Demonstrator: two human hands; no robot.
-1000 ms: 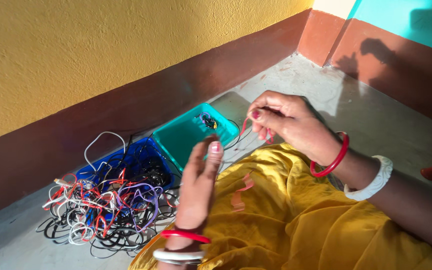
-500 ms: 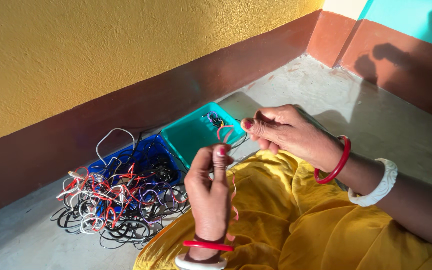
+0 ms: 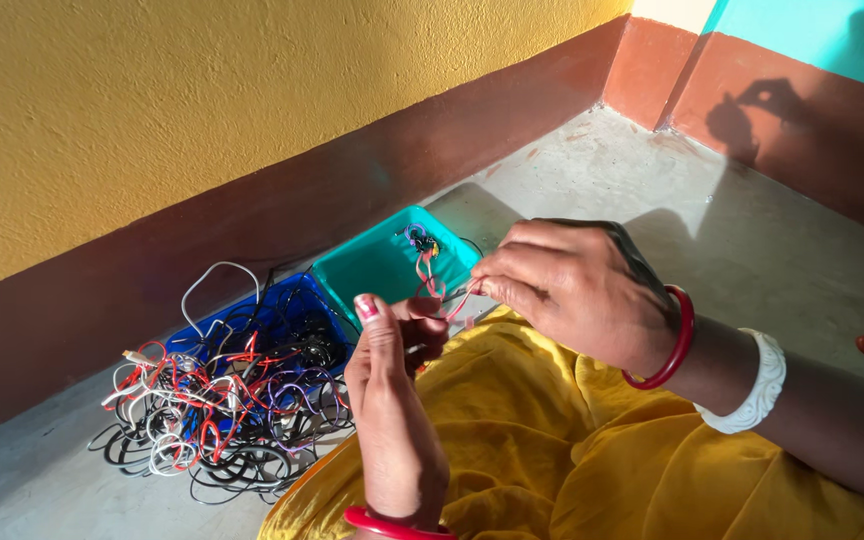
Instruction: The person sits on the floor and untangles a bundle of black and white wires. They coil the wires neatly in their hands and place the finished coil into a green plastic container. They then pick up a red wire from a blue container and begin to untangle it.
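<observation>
Red wire (image 3: 439, 292) is pinched between my two hands, held up over my lap in front of the teal tray (image 3: 372, 262). My right hand (image 3: 567, 290) grips its upper end with thumb and fingertips pressed together. My left hand (image 3: 392, 385) stands upright below it, its fingers curled round the lower end near the thumb; how tightly they close I cannot tell. I judge I hold it at both ends so that the short piece stays taut and clear of my yellow cloth (image 3: 552, 440). Its long axis runs on a slant, from my right fingertips down and left toward my left hand, and a small loop of it curls up toward the tray.

Just beyond my hands the teal tray sits on the floor (image 3: 652, 190) with a small knot of coloured wire in its far corner. Beside it, touching, is a blue tray (image 3: 282, 300), and a tangled heap of wires (image 3: 212, 410) in black, white, red and purple spills from it onto the floor by the wall (image 3: 202, 120).
</observation>
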